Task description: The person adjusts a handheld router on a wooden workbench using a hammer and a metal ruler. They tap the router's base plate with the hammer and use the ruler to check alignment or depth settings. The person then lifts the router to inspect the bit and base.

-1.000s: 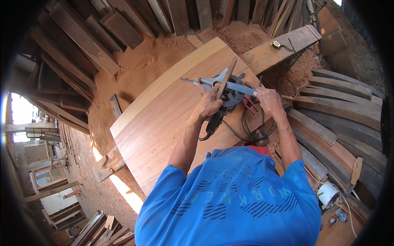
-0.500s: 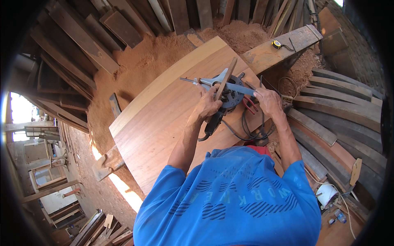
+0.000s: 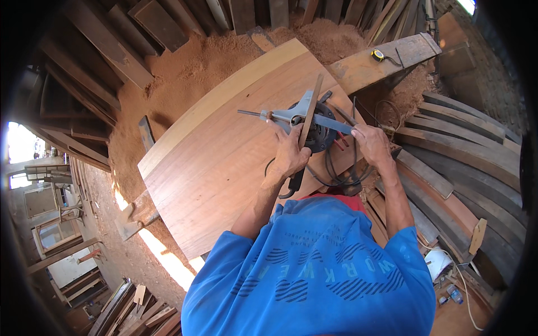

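My left hand [image 3: 288,154] is closed around a narrow wooden strip [image 3: 312,109] and the head of a metal combination square [image 3: 302,105]. My right hand [image 3: 372,147] pinches the far end of the square's flat blade [image 3: 334,124]. A thin dark stick rises beside the right fingers; what it is I cannot make out. Beneath the square, a dark corded power tool [image 3: 320,137] rests on a broad wooden panel [image 3: 218,162], mostly hidden by my hands. Red-handled pliers [image 3: 340,143] lie partly covered near the right hand.
A yellow tape measure [image 3: 377,55] lies on a thick beam [image 3: 358,70] at the far right. The tool's black cable [image 3: 336,178] coils near my body. Stacked boards [image 3: 465,151] crowd the right, and leaning planks [image 3: 106,39] ring the sawdust [image 3: 185,67] at the back.
The panel appears shifted slightly left and up in view. My left hand and the wooden strip have turned a little more upright. Both hands keep their hold on the square.
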The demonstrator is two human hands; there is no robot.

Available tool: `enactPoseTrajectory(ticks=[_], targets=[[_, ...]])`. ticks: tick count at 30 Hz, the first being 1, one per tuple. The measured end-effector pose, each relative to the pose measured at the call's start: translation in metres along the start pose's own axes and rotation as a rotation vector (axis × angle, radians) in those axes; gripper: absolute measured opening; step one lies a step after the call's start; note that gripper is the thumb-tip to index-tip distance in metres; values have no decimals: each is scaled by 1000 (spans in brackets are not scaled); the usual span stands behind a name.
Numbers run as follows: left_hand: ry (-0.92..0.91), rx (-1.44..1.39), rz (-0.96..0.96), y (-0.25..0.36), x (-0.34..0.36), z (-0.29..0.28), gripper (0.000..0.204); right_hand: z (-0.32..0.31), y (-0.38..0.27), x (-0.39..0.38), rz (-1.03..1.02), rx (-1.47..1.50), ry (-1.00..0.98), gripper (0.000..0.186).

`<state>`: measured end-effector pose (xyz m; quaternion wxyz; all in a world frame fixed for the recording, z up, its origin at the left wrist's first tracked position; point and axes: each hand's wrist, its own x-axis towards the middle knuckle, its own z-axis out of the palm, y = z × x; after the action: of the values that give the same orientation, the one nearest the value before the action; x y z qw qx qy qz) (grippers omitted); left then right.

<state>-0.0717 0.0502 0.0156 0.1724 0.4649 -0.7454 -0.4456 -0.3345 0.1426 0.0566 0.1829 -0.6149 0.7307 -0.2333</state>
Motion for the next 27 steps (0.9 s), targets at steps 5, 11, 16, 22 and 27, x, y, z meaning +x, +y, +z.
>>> enactPoseTrajectory(ticks=[5, 11, 16, 22, 27], targets=[[51, -7, -1, -2, -1, 7, 74, -4, 6, 1, -60, 34, 9, 27], [56, 40, 23, -9, 0, 10, 73, -6, 8, 2, -60, 38, -19, 28], [53, 38, 11, -8, 1, 10, 73, -4, 10, 0, -9, 13, -56, 26], [51, 30, 15, -7, 0, 9, 70, -6, 5, 4, 31, -24, -113, 23], [10, 18, 4, -1, 1, 0, 71, -4, 9, 6, 23, -1, -111, 22]])
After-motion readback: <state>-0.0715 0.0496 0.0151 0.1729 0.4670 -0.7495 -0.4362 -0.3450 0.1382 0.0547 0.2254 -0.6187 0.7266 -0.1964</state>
